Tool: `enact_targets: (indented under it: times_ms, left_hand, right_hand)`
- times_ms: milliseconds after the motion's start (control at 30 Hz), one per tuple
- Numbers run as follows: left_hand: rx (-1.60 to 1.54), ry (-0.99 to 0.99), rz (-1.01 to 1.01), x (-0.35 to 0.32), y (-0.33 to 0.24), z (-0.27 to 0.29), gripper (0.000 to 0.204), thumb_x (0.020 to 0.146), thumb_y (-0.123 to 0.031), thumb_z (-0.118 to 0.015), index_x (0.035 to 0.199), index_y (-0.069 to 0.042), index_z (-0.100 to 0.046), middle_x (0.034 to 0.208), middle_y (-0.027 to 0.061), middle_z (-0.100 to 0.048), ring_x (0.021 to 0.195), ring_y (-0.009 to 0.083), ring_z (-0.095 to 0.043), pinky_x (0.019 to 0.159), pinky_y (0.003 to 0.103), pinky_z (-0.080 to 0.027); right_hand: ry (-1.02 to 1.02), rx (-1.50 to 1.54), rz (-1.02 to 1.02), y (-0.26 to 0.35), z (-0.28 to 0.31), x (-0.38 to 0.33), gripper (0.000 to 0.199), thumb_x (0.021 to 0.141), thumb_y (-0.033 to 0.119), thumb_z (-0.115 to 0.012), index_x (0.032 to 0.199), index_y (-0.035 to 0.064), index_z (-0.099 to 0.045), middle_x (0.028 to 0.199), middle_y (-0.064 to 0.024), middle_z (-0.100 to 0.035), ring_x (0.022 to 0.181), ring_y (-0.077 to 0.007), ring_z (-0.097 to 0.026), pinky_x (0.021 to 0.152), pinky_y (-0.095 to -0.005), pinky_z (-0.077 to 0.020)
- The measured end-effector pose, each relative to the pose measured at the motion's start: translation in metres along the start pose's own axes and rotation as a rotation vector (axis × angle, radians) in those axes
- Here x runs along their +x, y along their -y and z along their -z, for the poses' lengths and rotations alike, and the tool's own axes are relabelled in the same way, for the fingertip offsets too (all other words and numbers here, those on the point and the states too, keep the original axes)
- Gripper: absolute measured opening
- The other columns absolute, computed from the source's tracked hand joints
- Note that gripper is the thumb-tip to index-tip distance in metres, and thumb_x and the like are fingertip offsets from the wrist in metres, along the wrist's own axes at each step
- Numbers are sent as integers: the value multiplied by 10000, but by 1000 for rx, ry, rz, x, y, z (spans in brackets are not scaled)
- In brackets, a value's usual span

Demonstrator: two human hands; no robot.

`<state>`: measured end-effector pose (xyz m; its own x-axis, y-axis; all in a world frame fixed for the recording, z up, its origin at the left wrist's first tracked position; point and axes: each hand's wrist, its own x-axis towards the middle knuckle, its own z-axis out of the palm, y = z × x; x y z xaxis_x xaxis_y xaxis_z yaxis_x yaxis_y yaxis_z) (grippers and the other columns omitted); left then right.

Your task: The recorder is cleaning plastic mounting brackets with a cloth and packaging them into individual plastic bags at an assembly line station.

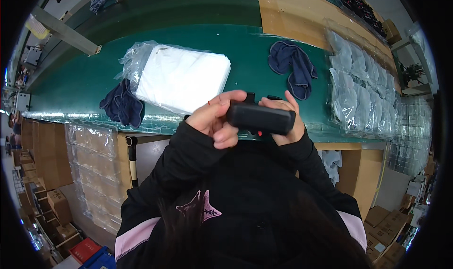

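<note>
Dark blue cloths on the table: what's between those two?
In the head view, a white stack in clear plastic, then green tabletop, lie between the left cloth and right cloth.

A packet of white sheets in clear plastic (184,77) lay at the upper left of centre, a crumpled navy cloth (121,104) by its lower-left corner. Another navy cloth (300,80) lay upper right, beside clear moulded trays (363,94). A red crate (85,250) stood lower left.

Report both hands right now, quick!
Left hand: fingers curled, holding the left end of the black device.
Right hand: holding the right end of the same black device.
</note>
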<state>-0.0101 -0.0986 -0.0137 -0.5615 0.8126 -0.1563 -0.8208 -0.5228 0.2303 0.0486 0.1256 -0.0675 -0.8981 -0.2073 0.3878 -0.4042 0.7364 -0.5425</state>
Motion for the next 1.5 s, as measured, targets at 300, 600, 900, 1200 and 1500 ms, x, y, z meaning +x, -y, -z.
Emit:
enact_targets:
  times_ms: [300,600,900,1200,1500]
  left_hand:
    - [2316,-711,-747,16,-34,68,175,778,-191,-674,818,-24,-640,682,92,-583,653,268,-562,637,371,-448]
    - [1603,-908,-853,17,-57,106,209,895,-214,-529,934,-24,-608,787,155,-624,715,260,-598,656,349,-458]
    - [2111,-598,-1352,-22,-39,33,125,777,-14,-613,889,-65,-591,781,61,-580,724,250,-543,803,358,-379]
    - [2164,217,-1303,-16,12,-8,417,555,-188,-774,930,-158,-596,936,37,-551,884,217,-534,903,482,-342]
    - [2154,-230,-1161,58,28,-16,691,702,-101,-666,1314,17,-368,1301,231,-436,1224,380,-412,1053,509,-226]
  right_hand:
    - [-291,1234,-903,-12,9,-21,470,931,406,-391,1075,-22,-524,817,-97,-615,607,-173,-596,499,-277,-479]
    - [28,212,3,13,-30,53,505,772,156,-669,1216,21,-470,896,-111,-610,832,-217,-605,707,-320,-474]
    - [110,1086,-624,50,-11,92,838,786,177,-667,1423,-8,-154,798,-95,-638,610,-109,-574,626,-271,-466]
    - [-347,684,-359,28,-10,59,593,733,65,-718,1229,12,-397,721,12,-566,683,-45,-521,597,-208,-418]
    - [-766,686,-492,33,42,37,301,772,120,-717,692,90,-428,641,58,-391,595,-52,-356,542,-213,-359]
